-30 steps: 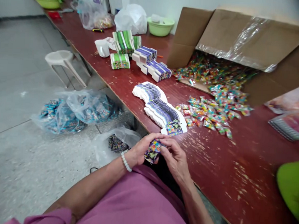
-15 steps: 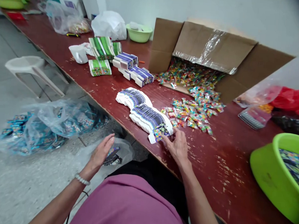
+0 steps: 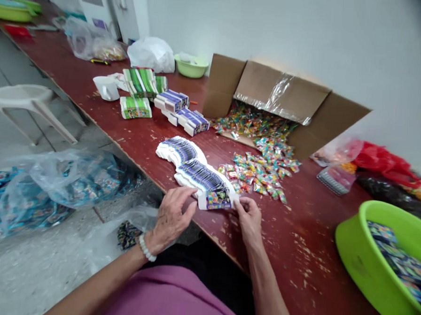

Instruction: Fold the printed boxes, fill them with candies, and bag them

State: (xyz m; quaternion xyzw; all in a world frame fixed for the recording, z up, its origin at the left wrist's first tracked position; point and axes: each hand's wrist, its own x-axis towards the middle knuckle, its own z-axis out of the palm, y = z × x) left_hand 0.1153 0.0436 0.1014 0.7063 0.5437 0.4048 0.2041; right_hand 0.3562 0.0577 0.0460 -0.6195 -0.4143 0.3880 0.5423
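A long fanned row of flat white-and-purple cartons (image 3: pixel 204 171) lies on the red table. At its near end is a colourful printed carton (image 3: pixel 218 199) with white end flaps. My right hand (image 3: pixel 249 217) pinches this carton's right flap between thumb and fingers. Beside the left flap is my left hand (image 3: pixel 174 216), thumb apart from the fingers and nothing in it; whether its fingertips touch the carton I cannot tell. Just beyond the row, small wrapped candies (image 3: pixel 257 174) are spread out, spilling from a cardboard box (image 3: pixel 280 93) lying on its side.
Banded purple carton stacks (image 3: pixel 189 120) and green ones (image 3: pixel 137 107) stand farther back, near a white cup (image 3: pixel 106 88). A green basin (image 3: pixel 358 259) of filled packets is at the right. On the floor are plastic bags of blue packets (image 3: pixel 85 184) and a white stool (image 3: pixel 23 96).
My left hand has come up from beside the table edge to the carton's left end. My right hand has shifted from the carton's front to its right flap. The view has shifted slightly.
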